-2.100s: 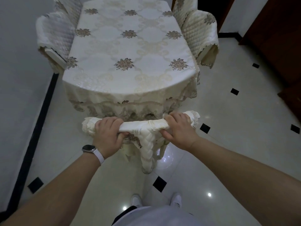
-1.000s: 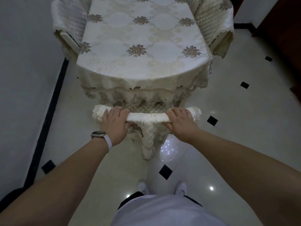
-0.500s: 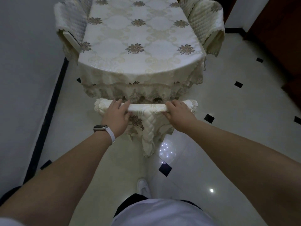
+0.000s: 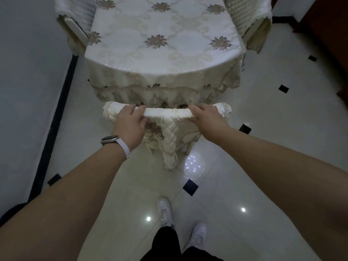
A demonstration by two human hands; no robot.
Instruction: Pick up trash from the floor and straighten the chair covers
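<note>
A chair with a cream quilted cover [image 4: 169,136] stands at the near end of the table, its top rail facing me. My left hand [image 4: 130,123] grips the left part of the covered rail, thumb underneath. My right hand [image 4: 207,117] grips the right part in the same way. The cover is bunched in the middle and hangs down the chair back in a thick fold. No trash shows on the floor in this view.
The table [image 4: 162,44] wears a cream floral cloth. Covered chairs stand at its left [image 4: 77,17] and right [image 4: 250,17] sides. A wall with a black skirting [image 4: 56,117] runs along the left. Glossy white tiles with black insets lie around my feet [image 4: 165,211].
The chair has slid closer under the table's hanging cloth. My hands keep their grip on the rail, and my feet have stepped forward.
</note>
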